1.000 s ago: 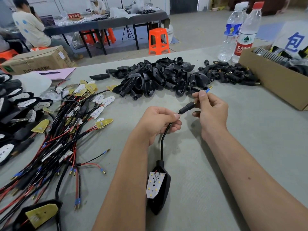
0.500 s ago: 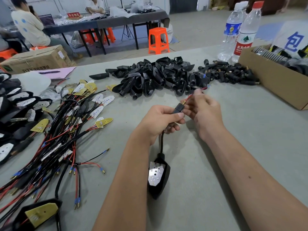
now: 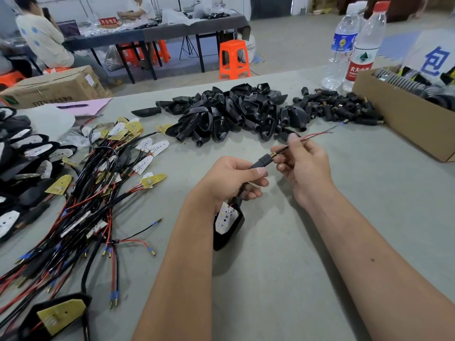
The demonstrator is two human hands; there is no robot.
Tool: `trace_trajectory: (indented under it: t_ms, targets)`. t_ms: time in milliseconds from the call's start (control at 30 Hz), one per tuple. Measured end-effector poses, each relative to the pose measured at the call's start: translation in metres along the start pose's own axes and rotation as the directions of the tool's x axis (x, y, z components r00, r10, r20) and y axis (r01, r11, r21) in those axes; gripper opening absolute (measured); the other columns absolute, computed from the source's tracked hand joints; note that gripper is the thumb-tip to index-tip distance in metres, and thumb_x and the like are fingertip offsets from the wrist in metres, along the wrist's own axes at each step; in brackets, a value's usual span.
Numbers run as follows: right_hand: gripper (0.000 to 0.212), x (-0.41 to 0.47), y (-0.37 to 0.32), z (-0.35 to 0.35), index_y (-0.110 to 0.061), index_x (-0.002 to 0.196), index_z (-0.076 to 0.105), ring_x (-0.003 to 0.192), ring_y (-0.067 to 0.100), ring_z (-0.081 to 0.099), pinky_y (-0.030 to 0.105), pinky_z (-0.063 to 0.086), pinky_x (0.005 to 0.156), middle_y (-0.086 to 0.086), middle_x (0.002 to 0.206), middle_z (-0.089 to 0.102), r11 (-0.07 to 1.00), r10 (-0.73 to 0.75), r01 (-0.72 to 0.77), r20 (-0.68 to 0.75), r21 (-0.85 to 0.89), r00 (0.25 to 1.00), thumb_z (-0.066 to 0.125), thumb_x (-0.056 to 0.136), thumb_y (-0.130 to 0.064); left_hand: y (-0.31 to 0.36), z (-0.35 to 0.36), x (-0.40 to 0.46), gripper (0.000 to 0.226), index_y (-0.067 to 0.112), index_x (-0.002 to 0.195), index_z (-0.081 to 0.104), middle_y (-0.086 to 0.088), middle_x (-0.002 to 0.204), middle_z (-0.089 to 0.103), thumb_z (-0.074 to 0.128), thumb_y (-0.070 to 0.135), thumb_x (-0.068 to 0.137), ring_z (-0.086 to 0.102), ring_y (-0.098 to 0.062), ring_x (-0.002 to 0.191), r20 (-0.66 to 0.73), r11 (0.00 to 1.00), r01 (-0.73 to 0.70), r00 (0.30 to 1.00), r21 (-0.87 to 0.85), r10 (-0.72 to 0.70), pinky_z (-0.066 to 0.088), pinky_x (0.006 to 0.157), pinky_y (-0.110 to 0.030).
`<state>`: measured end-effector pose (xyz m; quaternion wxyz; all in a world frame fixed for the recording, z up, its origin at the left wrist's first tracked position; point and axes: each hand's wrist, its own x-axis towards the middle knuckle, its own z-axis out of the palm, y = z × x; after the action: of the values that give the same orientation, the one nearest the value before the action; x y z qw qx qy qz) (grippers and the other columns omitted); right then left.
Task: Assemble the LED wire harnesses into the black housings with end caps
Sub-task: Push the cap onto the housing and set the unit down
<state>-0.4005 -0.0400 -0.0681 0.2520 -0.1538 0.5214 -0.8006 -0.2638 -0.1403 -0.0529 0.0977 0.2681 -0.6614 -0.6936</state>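
My left hand grips a black end cap threaded on the harness cable. Below that hand hangs a black housing with a white LED board in it, its lower end on the table. My right hand pinches the red and black wires just past the cap's brass end. A pile of empty black housings lies at the back centre. Small black end caps are heaped to its right. Loose LED harnesses sprawl on the left.
A cardboard box of parts stands at the right edge, with two water bottles behind it. Finished housings are stacked at the far left. One housing with a yellow board lies near the front left corner.
The wires have been drawn further out through the end cap, toward the upper right. The housing with the white board has slid up the table, closer to my left hand.
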Motion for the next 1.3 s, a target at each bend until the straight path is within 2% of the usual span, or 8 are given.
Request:
trace_trajectory:
  t_ms: [100,267,467,567,733,900,1167,1300]
  targets:
    - [0.009,-0.002,0.003,-0.001,-0.011,0.090,0.067,0.057,0.010,0.059,0.020,0.049,0.053,0.005,0.076,0.074,0.997,-0.025,0.030,0.079,-0.066,0.997,0.067,0.099,-0.010,0.000,-0.001,-0.001,0.022,-0.006,0.106,0.071,-0.011,0.083,0.075,0.068,0.014,0.098,0.066,-0.018,0.060,-0.018,1.000,-0.010,1.000,0.011,0.010,0.054,0.056,-0.022]
    - [0.012,-0.003,0.004,0.001,-0.013,0.095,0.060,0.057,0.011,0.063,0.022,0.051,0.051,0.009,0.079,0.078,0.987,-0.108,0.108,0.007,-0.117,0.994,0.056,0.106,-0.016,0.000,-0.005,-0.004,0.021,-0.002,0.107,0.074,-0.013,0.085,0.075,0.073,0.015,0.094,0.066,-0.021,0.063,-0.031,1.000,-0.015,0.999,0.024,0.016,0.054,0.059,-0.022]
    - [0.016,-0.002,0.005,0.004,-0.016,0.099,0.043,0.052,0.015,0.062,0.025,0.051,0.048,0.012,0.079,0.078,0.989,-0.123,0.115,-0.076,-0.095,0.989,0.036,0.113,-0.022,0.003,-0.022,-0.014,0.037,0.006,0.113,0.073,-0.016,0.100,0.078,0.082,0.015,0.078,0.073,-0.029,0.087,0.012,0.996,-0.037,0.999,0.083,0.037,0.060,0.083,-0.032]
    - [0.016,0.000,0.005,0.002,-0.016,0.099,0.039,0.054,0.017,0.063,0.025,0.050,0.050,0.013,0.081,0.078,0.991,-0.126,0.121,-0.112,-0.050,0.986,0.033,0.113,-0.021,0.007,-0.034,-0.019,0.037,0.017,0.109,0.074,-0.005,0.095,0.080,0.087,0.015,0.074,0.076,-0.018,0.092,-0.078,0.963,-0.008,0.997,0.269,0.030,0.055,0.095,-0.034]
    - [0.015,0.003,0.003,0.000,-0.016,0.099,0.045,0.057,0.016,0.066,0.022,0.051,0.052,0.013,0.084,0.079,0.995,-0.084,0.090,-0.119,0.052,0.989,0.041,0.112,-0.022,0.010,-0.037,-0.021,0.030,0.021,0.086,0.078,0.004,0.074,0.072,0.094,0.017,0.062,0.068,-0.007,0.071,-0.208,0.904,0.031,0.976,0.427,0.065,0.052,0.074,-0.024]
    - [0.005,0.000,0.006,-0.001,-0.010,0.093,0.070,0.065,0.012,0.068,0.019,0.053,0.060,0.003,0.075,0.074,0.998,-0.036,0.037,0.025,-0.041,0.999,0.073,0.094,-0.007,0.006,-0.032,-0.020,0.032,0.015,0.097,0.074,0.002,0.080,0.078,0.088,0.001,0.071,0.074,-0.011,0.072,-0.234,0.937,-0.023,0.966,0.350,0.111,0.055,0.065,-0.019]
    - [0.025,-0.001,0.002,-0.001,-0.018,0.085,0.065,0.069,0.018,0.063,0.024,0.054,0.061,-0.002,0.065,0.056,1.000,-0.005,0.005,0.007,0.015,1.000,0.085,0.081,-0.003,0.004,-0.029,-0.018,0.033,0.012,0.104,0.068,-0.002,0.091,0.080,0.074,-0.009,0.078,0.076,-0.015,0.082,-0.219,0.949,-0.161,0.950,0.270,0.224,0.059,0.067,-0.024]
    - [0.020,-0.002,-0.003,-0.002,-0.014,0.085,0.068,0.064,0.015,0.066,0.020,0.054,0.061,0.005,0.073,0.071,0.989,0.082,-0.083,0.012,0.124,0.997,0.084,0.081,-0.002,0.003,-0.026,-0.016,0.028,0.011,0.101,0.069,-0.001,0.094,0.080,0.070,-0.009,0.081,0.073,-0.017,0.082,-0.228,0.939,-0.242,0.927,0.243,0.298,0.059,0.070,-0.026]
